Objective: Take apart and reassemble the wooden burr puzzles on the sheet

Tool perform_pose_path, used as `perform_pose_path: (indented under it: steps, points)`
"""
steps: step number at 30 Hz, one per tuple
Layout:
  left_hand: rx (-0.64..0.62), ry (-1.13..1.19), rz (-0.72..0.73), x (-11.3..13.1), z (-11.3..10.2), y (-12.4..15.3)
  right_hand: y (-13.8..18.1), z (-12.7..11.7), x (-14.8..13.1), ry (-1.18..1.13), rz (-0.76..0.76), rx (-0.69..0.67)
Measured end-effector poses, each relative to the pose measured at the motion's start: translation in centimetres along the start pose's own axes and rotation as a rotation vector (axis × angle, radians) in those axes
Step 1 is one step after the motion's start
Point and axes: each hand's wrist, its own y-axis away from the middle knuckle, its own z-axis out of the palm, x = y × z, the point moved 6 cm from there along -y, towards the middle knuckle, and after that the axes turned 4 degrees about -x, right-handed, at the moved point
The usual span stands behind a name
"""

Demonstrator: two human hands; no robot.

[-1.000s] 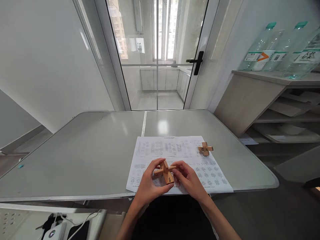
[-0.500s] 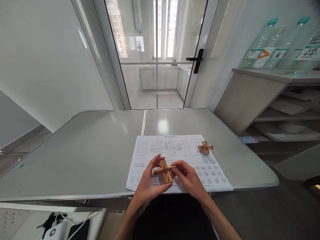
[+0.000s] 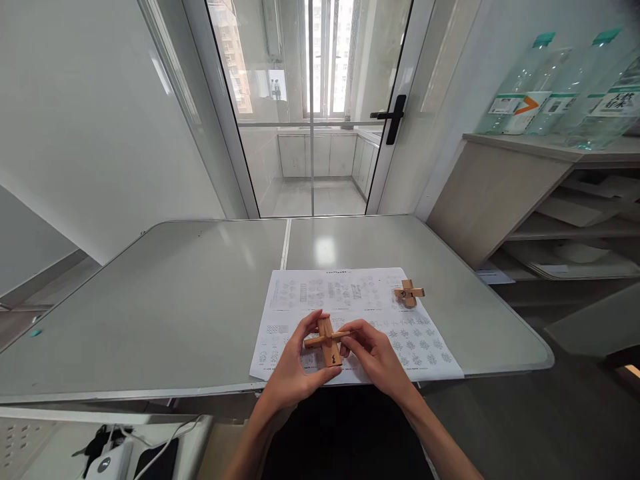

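A wooden cross-shaped puzzle (image 3: 327,341) is held just above a printed instruction sheet (image 3: 350,297) near the table's front edge. My left hand (image 3: 293,370) grips it from the left and below, fingers curled round its bars. My right hand (image 3: 377,357) pinches the right end of the horizontal bar with thumb and fingertips. A second, smaller wooden cross puzzle (image 3: 409,293) lies on the sheet's far right corner, untouched.
The grey folding table (image 3: 175,300) has a seam down its middle. A shelf unit (image 3: 505,193) with water bottles (image 3: 530,93) on top stands at the right. Glass doors are behind. Cables and a device (image 3: 107,460) lie at lower left.
Both hands and the puzzle have stayed nearly in place; the right fingers have shifted slightly on the horizontal bar. The view has tilted a little.
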Motion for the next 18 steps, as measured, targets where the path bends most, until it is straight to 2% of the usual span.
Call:
perform_pose_path:
  steps: [6,12,18]
  points:
    - [0.021,0.005,-0.021,-0.59,0.01,0.09,0.01,-0.09,0.19,0.015,-0.016,0.069]
    - [0.029,0.003,-0.024,-0.35,0.04,0.08,-0.20,-0.05,0.12,-0.001,0.002,0.028]
    - [0.112,0.019,-0.010,-0.52,-0.46,-0.15,-0.50,-0.03,0.46,-0.047,0.021,0.050]
